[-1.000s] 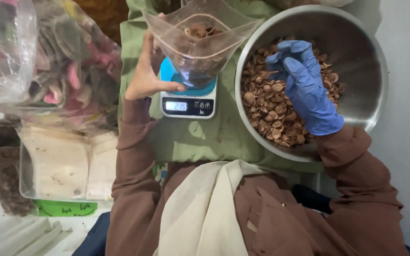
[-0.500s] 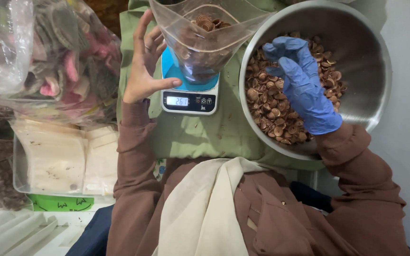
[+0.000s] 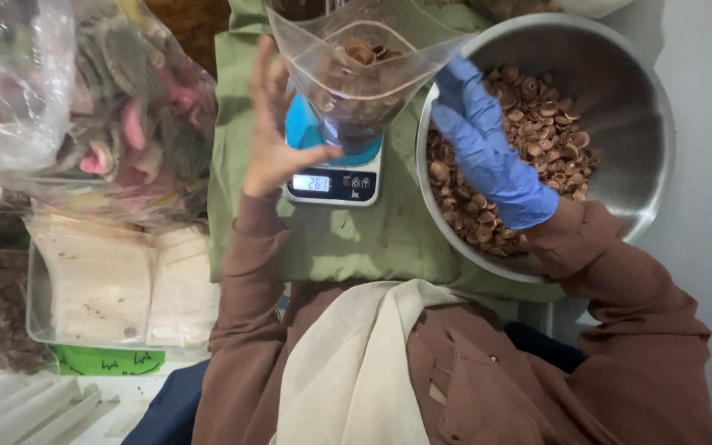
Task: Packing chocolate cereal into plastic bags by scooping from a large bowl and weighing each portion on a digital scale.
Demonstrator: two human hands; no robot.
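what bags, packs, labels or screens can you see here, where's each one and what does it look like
Clear plastic zip bag: on the scale, part filled with brown pieces, between bare left hand and blue-gloved right hand.
Small grey scale screen: front of the white and blue kitchen scale, pale rectangle with dark digits.
Large clear plastic sack: upper left, holding pink and grey pieces.
Stack of flat cream pouches: in a clear tray, lower left.
Green label strip: below that tray.
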